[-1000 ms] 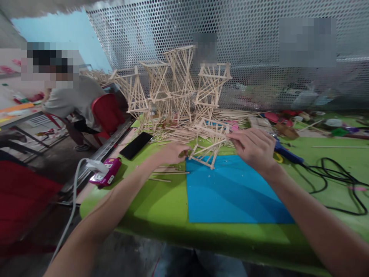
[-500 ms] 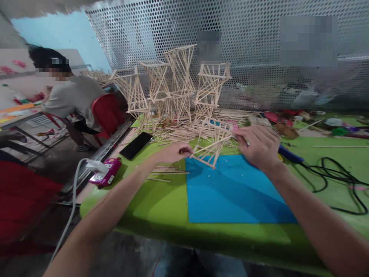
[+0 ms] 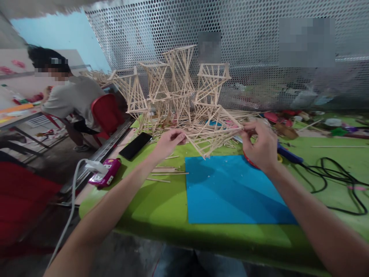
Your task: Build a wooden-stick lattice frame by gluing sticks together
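Between my hands, a small frame of thin wooden sticks [image 3: 213, 140] is held up, tilted, over the far edge of a blue sheet [image 3: 230, 192]. My left hand [image 3: 172, 141] pinches its left corner between thumb and fingers. At its right corner, my right hand [image 3: 261, 144] has the fingertips closed on the wood. Behind it stand several taller stick frames [image 3: 180, 73] joined into one structure, with a heap of loose sticks [image 3: 187, 129] around the base. A few cut sticks [image 3: 170, 173] lie left of the blue sheet.
A black phone [image 3: 135, 146] and a purple power strip [image 3: 106, 173] lie on the green table's left side. At right are a blue-handled tool [image 3: 291, 154] and its black cord [image 3: 331, 173]. Perforated metal [image 3: 245, 46] rises behind. A person [image 3: 75, 90] sits at far left.
The small stick frame has been lifted a little and turned, so its lower corner points down toward the sheet. My left hand has moved up and slightly left; my right hand has shifted slightly.
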### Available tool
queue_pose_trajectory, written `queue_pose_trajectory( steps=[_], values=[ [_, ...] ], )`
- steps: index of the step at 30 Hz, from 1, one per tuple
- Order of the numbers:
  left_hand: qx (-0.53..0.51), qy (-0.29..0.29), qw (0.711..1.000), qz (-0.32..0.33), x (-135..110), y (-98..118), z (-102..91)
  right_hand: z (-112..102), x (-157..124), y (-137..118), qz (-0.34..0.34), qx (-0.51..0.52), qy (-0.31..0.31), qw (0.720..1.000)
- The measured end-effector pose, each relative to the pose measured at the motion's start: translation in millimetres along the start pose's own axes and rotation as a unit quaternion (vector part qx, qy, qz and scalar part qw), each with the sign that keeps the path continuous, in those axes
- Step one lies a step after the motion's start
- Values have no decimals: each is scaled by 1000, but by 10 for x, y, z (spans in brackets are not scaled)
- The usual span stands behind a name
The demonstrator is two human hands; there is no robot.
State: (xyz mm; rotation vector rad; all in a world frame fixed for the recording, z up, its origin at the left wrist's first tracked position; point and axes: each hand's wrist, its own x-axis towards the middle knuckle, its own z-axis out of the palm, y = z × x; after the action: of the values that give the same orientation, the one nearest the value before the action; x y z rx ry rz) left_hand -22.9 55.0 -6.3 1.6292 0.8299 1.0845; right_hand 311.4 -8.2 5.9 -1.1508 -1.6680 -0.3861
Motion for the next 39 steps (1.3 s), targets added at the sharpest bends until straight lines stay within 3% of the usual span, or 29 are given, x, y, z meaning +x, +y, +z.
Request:
queue_pose_trajectory(
  steps=[5, 9, 13, 17, 19, 21, 23, 25, 30, 36, 39],
  values=[
    [-29, 55, 998, 20, 28, -23, -14, 160, -68, -58, 149, 154, -16, 977],
    [-67, 47, 994, 68, 38, -4, 9, 257, -92, -27, 190, 253, -12, 948],
    [-55, 67, 990, 113, 12, 38, 55, 286, -105, 30, 215, 288, 3, 933],
    [43, 119, 984, 126, -12, 39, 17, 322, -104, 66, 268, 324, 35, 906],
    [159, 74, 978, 113, -41, 54, 0, 350, -104, 58, 304, 362, 58, 879],
    [263, -21, 959, 106, -88, 88, 30, 379, -114, 33, 336, 403, 63, 849],
    [312, -106, 937, 116, -144, 125, 114, 408, -141, -1, 361, 435, 55, 823],
    [326, -143, 926, 124, -189, 140, 228, 442, -185, -39, 382, 450, 46, 806],
    [376, -67, 910, 160, -204, 52, 409, 543, -321, -148, 400, 481, 23, 780],
    [354, 0, 921, 162, -148, -73, 392, 587, -401, -323, 464, 531, -10, 709],
    [337, 37, 929, 152, -113, -134, 364, 595, -419, -386, 480, 540, -29, 690]
  ],
)
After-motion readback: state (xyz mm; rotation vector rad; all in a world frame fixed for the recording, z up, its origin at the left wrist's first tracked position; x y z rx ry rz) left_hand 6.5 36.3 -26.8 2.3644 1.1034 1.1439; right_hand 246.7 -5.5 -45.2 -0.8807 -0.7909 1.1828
